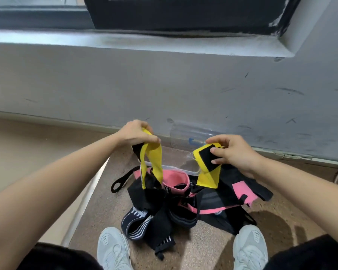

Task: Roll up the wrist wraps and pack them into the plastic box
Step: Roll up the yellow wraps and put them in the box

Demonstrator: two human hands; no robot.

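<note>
- many loose wrist wraps of black, pink and white-striped elastic fabric lie in a tangled pile [183,201] on the speckled brown floor [213,256], between two pale sneakers [113,248]. hazard: lifting one strap may drag its neighbours along, since hook patches could cling to adjacent fabric.
- the clear plastic box [176,169] sits on the floor behind the pile, near the grey wall [164,84]. its transparent lid [185,131] appears to stand against that wall. hazard: the pile's far edge overlaps the rim, so a snagged strap may shift or tip the box.
- the yellow fabric wrist wrap [208,179] hangs unrolled in the air above the pile. whether both yellow sections belong to one wrap cannot be determined. hazard: the hanging tail reaches into the pile and may catch there, producing a loose, crooked roll.
- the left hand [137,133] grips the top of one yellow section; the right hand [236,151] pinches the other. the hands are well apart. hazard: uneven tension may let the strip twist.
- a black hook-and-loop patch [208,157] lies under the right fingertips [216,151]. hazard: if rolled inward, it may fail to secure the finished roll.
</note>
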